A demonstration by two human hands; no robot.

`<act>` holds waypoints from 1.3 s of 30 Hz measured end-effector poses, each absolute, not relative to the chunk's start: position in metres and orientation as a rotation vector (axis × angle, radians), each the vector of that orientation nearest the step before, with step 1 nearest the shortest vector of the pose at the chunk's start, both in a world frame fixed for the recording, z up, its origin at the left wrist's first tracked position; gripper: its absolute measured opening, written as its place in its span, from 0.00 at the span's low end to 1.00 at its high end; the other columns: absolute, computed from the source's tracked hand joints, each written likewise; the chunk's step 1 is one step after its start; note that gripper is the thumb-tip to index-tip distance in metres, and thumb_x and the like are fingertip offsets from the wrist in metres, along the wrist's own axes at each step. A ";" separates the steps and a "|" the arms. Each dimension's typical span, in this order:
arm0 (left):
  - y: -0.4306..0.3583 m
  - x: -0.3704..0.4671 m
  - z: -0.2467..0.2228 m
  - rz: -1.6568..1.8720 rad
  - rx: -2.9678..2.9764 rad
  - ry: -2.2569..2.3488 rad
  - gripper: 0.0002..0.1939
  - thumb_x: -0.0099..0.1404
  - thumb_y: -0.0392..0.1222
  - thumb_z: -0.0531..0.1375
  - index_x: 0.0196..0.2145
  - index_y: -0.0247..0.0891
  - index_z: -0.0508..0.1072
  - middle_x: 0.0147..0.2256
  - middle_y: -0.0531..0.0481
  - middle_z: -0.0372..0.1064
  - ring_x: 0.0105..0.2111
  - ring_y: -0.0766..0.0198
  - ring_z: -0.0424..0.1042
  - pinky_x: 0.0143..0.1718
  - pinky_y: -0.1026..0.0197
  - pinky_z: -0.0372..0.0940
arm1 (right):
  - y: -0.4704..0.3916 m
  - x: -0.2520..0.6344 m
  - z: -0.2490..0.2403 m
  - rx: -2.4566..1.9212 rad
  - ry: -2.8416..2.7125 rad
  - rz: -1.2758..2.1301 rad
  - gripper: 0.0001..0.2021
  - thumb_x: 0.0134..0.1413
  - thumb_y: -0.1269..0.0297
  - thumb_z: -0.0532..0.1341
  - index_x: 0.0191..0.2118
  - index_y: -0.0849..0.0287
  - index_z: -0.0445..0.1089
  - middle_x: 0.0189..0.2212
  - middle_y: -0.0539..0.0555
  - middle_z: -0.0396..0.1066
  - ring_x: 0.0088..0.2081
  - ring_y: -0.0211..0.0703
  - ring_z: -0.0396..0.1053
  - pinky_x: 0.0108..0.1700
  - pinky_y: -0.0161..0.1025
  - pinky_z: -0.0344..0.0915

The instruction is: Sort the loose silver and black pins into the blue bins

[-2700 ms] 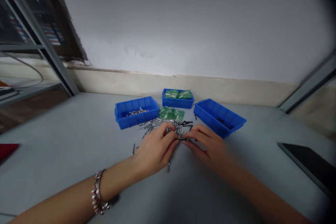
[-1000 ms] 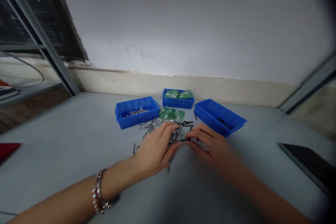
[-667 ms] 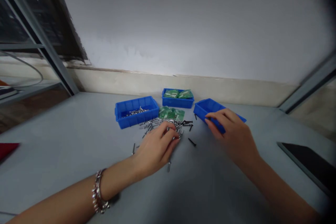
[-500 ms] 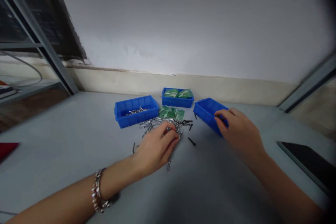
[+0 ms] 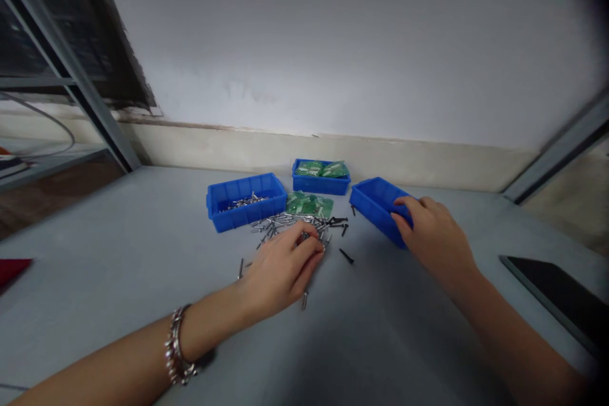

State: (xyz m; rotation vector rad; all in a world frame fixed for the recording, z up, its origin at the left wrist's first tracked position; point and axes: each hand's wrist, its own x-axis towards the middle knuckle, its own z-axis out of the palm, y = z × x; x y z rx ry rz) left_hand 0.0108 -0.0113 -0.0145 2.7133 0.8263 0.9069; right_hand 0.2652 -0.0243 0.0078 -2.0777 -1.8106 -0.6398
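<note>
My left hand [image 5: 284, 266] is over the pile of silver screws [image 5: 280, 222], its fingers curled in among them; what lies between the fingertips is hidden. My right hand [image 5: 435, 235] is at the near right end of the right blue bin [image 5: 380, 212], thumb and index finger apart over its rim, with no screw visible between them. Some black screws [image 5: 337, 221] lie at the right side of the pile. A single black screw [image 5: 346, 256] rests on the table between my hands.
The left blue bin [image 5: 247, 216] contains silver screws. At the back, another blue bin [image 5: 321, 187] holds green packets [image 5: 334, 169]; a further green packet [image 5: 309, 204] lies before it. A dark flat device [image 5: 556, 295] is at the right, and a red object [image 5: 13, 271] at the left.
The dark screw at my right fingertips is gone from them, and the fingers have parted over the right bin. My left hand stays at the pile.
</note>
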 end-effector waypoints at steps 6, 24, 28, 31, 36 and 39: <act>-0.011 0.011 -0.013 0.909 2.717 0.827 0.07 0.65 0.37 0.48 0.38 0.36 0.64 0.41 0.45 0.59 0.34 0.64 0.63 0.35 0.59 0.64 | -0.035 0.240 0.005 -2.011 -2.006 -0.534 0.08 0.55 0.65 0.52 0.38 0.59 0.65 0.31 0.56 0.65 0.31 0.46 0.66 0.25 0.36 0.56; -0.014 0.010 -0.011 0.856 2.744 0.850 0.07 0.66 0.38 0.48 0.38 0.36 0.64 0.41 0.45 0.59 0.34 0.63 0.63 0.35 0.58 0.64 | -0.041 0.214 0.003 -1.841 -2.259 0.223 0.09 0.56 0.66 0.53 0.26 0.58 0.62 0.25 0.52 0.69 0.28 0.41 0.67 0.27 0.35 0.59; -0.013 0.010 -0.011 0.859 2.748 0.841 0.08 0.66 0.37 0.47 0.38 0.36 0.65 0.41 0.45 0.59 0.35 0.63 0.63 0.36 0.57 0.64 | -0.048 0.212 0.004 -1.711 -2.363 0.282 0.10 0.57 0.63 0.53 0.25 0.57 0.62 0.23 0.50 0.68 0.26 0.41 0.66 0.25 0.35 0.58; -0.012 0.010 -0.011 0.843 2.754 0.837 0.08 0.66 0.37 0.47 0.37 0.36 0.65 0.41 0.45 0.59 0.35 0.63 0.63 0.36 0.58 0.64 | -0.051 0.212 0.004 -1.737 -2.376 0.256 0.06 0.54 0.63 0.56 0.27 0.57 0.63 0.24 0.51 0.69 0.27 0.43 0.66 0.25 0.35 0.58; -0.013 0.010 -0.013 0.846 2.762 0.830 0.09 0.66 0.38 0.47 0.37 0.36 0.65 0.41 0.45 0.59 0.34 0.63 0.63 0.35 0.58 0.64 | -0.051 0.210 0.005 -1.690 -2.452 0.350 0.02 0.53 0.70 0.55 0.33 0.57 0.63 0.28 0.51 0.71 0.30 0.43 0.68 0.29 0.36 0.60; -0.013 0.011 -0.013 0.842 2.762 0.832 0.08 0.66 0.38 0.47 0.37 0.36 0.65 0.41 0.45 0.59 0.34 0.63 0.63 0.35 0.58 0.65 | -0.052 0.207 0.005 -1.604 -2.482 0.383 0.07 0.54 0.75 0.52 0.35 0.57 0.63 0.30 0.52 0.72 0.32 0.42 0.69 0.32 0.36 0.61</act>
